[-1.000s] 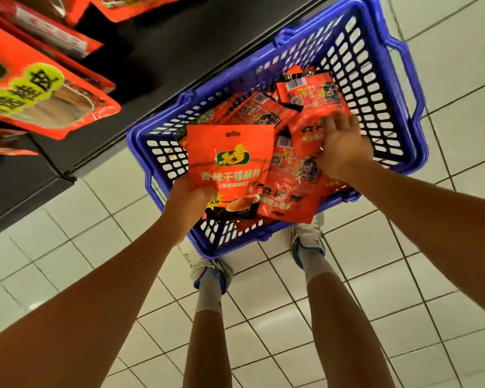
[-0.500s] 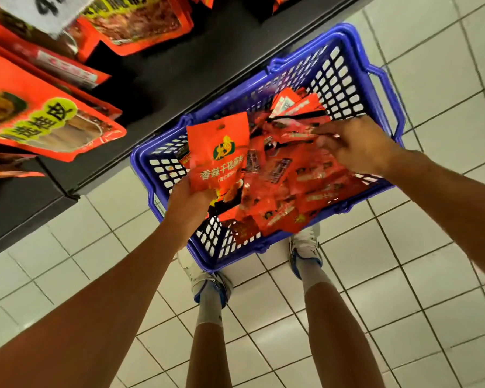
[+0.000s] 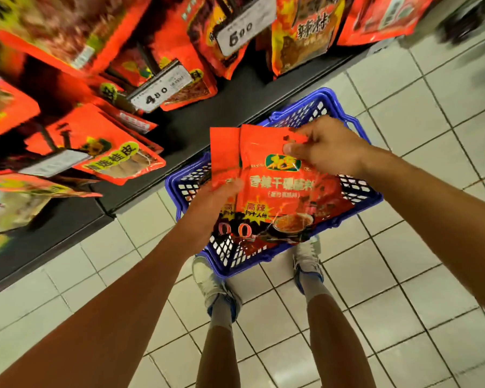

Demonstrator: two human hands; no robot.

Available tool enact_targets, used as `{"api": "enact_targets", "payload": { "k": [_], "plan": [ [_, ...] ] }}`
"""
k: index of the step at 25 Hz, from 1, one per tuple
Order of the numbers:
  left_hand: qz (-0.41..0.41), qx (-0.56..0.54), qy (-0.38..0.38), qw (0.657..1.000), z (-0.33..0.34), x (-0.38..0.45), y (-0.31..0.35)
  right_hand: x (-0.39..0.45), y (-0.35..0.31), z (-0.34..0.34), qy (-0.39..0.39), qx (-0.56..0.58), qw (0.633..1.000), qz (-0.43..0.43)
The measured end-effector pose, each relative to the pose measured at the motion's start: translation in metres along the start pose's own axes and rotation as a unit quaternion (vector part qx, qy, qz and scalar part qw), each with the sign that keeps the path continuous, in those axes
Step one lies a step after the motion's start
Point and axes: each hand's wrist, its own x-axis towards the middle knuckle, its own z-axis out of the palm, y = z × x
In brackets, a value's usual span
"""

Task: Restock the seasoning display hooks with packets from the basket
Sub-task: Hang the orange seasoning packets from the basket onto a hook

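Two overlapping red packets (image 3: 275,189) held above the blue basket (image 3: 356,191), below the display hooks (image 3: 140,60). My right hand (image 3: 328,147) pinches the front packet's top edge; my left hand (image 3: 216,203) grips the lower left. I judge the rear packet may slip back into the basket, since the pinch seems to catch only one.

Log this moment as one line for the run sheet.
phase: packets lifted above blue basket | left hand: holds seasoning packets at lower left | right hand: pinches front packet's top | display hooks: not yet reached
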Motion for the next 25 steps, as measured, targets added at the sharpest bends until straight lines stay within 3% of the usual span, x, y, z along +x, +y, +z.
{"api": "enact_targets", "payload": {
  "k": [3, 6, 8, 11, 16, 22, 25],
  "plan": [
    [0.055, 0.004, 0.014, 0.998, -0.001, -0.034, 0.013, -0.018, -0.027, -0.002, 0.089, 0.129, 0.988, 0.009],
    [0.099, -0.046, 0.067, 0.992, 0.003, -0.070, 0.033, -0.053, -0.055, -0.005, 0.102, 0.379, 0.920, 0.023],
    [0.134, -0.069, 0.080, 0.985, 0.007, -0.106, 0.058, -0.086, -0.082, -0.005, 0.090, 0.446, 0.890, 0.019],
    [0.200, -0.075, 0.093, 0.973, 0.008, -0.174, 0.101, -0.143, -0.135, -0.009, 0.102, 0.440, 0.892, -0.003],
    [0.301, -0.075, 0.141, 0.940, -0.009, -0.300, 0.175, -0.230, -0.254, -0.040, 0.135, 0.427, 0.886, -0.122],
    [0.405, -0.158, 0.193, 0.880, -0.067, -0.461, 0.252, -0.337, -0.416, -0.090, 0.143, 0.370, 0.882, -0.255],
    [0.467, -0.144, 0.212, 0.846, -0.101, -0.529, 0.287, -0.378, -0.492, -0.095, 0.166, 0.295, 0.881, -0.332]
  ]
}}
